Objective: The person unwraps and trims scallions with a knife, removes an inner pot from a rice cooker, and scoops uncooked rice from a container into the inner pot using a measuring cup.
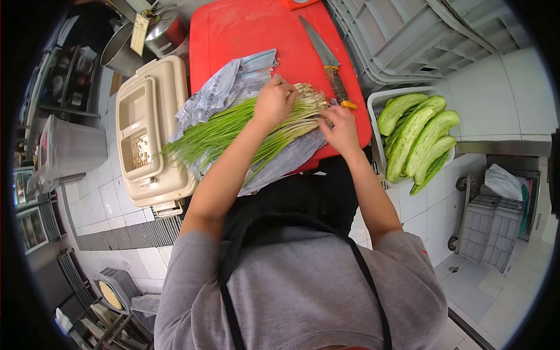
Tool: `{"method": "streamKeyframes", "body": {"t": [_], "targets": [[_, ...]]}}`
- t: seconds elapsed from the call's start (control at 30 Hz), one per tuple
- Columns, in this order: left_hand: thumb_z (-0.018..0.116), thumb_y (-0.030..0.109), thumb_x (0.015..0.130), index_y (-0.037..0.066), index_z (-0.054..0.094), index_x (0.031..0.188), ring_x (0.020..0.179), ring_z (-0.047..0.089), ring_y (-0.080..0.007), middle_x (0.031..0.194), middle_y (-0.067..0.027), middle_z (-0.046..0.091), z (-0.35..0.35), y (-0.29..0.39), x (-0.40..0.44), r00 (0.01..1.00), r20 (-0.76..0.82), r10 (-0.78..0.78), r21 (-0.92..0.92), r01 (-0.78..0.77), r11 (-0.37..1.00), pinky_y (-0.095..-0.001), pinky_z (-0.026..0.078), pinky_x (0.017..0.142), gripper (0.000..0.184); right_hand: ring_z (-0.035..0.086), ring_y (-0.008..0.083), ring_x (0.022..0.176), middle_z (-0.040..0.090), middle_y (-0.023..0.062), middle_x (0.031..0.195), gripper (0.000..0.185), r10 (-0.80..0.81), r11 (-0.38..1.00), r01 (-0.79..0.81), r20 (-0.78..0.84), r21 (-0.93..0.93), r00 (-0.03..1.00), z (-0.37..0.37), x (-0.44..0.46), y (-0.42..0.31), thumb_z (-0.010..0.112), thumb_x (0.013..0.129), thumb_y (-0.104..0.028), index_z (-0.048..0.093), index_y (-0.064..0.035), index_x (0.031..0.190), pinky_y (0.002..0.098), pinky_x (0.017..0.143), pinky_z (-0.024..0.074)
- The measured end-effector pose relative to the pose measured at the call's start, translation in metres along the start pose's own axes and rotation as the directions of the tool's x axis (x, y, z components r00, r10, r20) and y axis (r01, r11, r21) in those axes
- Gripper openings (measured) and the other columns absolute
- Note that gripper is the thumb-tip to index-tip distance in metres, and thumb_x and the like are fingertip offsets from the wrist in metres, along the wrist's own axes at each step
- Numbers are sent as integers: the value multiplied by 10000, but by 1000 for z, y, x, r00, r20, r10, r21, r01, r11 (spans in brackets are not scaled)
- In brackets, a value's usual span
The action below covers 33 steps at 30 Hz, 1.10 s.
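Observation:
A bundle of green onions (233,125) lies on an opened grey plastic bag (213,93) across the red board (233,29), white root ends to the right. My left hand (275,102) is over the upper middle of the bundle, its fingers curled together near the stalks; what they pinch, if anything, is too small to make out. At the root ends, my right hand (340,127) has its fingers bent and partly apart, touching or just beside the roots. A knife (321,45) with a wrapped handle lies on the board, its handle end just above my right hand.
Left of the board stands a beige lidded container (169,87). A white basket (434,91) of green cucumber-like vegetables (417,137) is at the right, below stacked grey crates (402,41). Metal pots (166,36) stand at the upper left.

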<state>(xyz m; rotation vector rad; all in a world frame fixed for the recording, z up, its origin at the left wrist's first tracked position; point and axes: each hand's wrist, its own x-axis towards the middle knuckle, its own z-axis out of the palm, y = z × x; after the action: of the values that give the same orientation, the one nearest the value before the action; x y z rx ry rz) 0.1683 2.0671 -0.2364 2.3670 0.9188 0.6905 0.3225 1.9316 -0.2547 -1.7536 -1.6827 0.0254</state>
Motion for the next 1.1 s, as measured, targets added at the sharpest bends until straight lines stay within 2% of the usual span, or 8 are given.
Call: {"method": "streamKeyframes", "body": {"t": [0.1, 0.33, 0.43, 0.53, 0.67, 0.77, 0.9, 1.1], "targets": [[620, 137, 741, 49, 630, 921, 890, 539, -304, 923, -132, 556, -3, 0, -2, 999, -13, 29, 20, -29, 999, -374, 444, 781, 202, 553, 298, 747, 575, 98, 764, 126, 89, 995, -80, -151, 61, 985, -4, 24, 11, 625, 709, -101, 633, -65, 829, 381, 672, 440], [611, 174, 745, 61, 629, 950, 887, 549, -318, 967, -157, 559, -5, -24, -8, 989, 11, -148, 67, 147, 987, -388, 444, 786, 235, 576, 273, 846, 601, 119, 881, 172, 24, 997, -27, 35, 72, 999, 31, 77, 27, 574, 743, -57, 630, -31, 904, 341, 756, 451], [598, 202, 734, 92, 617, 985, 909, 542, -324, 975, -156, 567, -11, -25, -6, 962, 198, -188, 215, 145, 966, -396, 453, 791, 275, 559, 291, 915, 610, 125, 936, 206, -130, 976, 96, 170, 194, 977, 51, 104, 34, 535, 740, -76, 648, -64, 911, 360, 797, 444], [589, 239, 739, 102, 624, 959, 890, 550, -326, 964, -160, 569, -6, -27, -1, 965, 190, -178, 213, 137, 967, -402, 453, 788, 261, 555, 288, 941, 618, 132, 919, 234, -72, 993, -14, 713, 115, 698, 39, 127, 32, 522, 732, -95, 652, -90, 928, 373, 824, 432], [589, 282, 758, 66, 604, 991, 897, 551, -335, 968, -186, 565, 6, -23, 7, 951, 260, -167, 98, 146, 984, -401, 443, 787, 318, 543, 287, 933, 590, 139, 968, 204, -53, 991, 123, 726, -44, 686, 18, 126, 38, 541, 737, -85, 628, -44, 916, 355, 825, 422], [611, 333, 738, 43, 566, 1036, 916, 552, -333, 980, -198, 564, 8, -12, 10, 936, 286, -208, 121, 180, 976, -397, 443, 808, 418, 574, 279, 836, 603, 139, 877, 169, -103, 987, 146, 421, -71, 901, -4, 95, 34, 580, 726, -132, 634, -52, 865, 368, 749, 449], [670, 461, 646, -26, 519, 1061, 951, 554, -333, 1011, -239, 555, 3, -4, 11, 927, 331, -177, 272, 85, 958, -386, 438, 837, 657, 592, 326, 657, 606, 151, 692, 194, 207, 975, -206, 682, -84, 702, -30, 40, 0, 625, 690, -225, 653, -64, 796, 402, 619, 479], [698, 529, 554, -36, 508, 1083, 1026, 514, -357, 1098, -265, 514, 1, 0, 28, 744, 609, -276, 282, 122, 952, -403, 409, 882, 797, 590, 351, 696, 604, 169, 756, 199, 378, 923, -372, 390, -94, 839, 7, -15, -39, 600, 733, -219, 619, -40, 817, 443, 636, 481]]}}
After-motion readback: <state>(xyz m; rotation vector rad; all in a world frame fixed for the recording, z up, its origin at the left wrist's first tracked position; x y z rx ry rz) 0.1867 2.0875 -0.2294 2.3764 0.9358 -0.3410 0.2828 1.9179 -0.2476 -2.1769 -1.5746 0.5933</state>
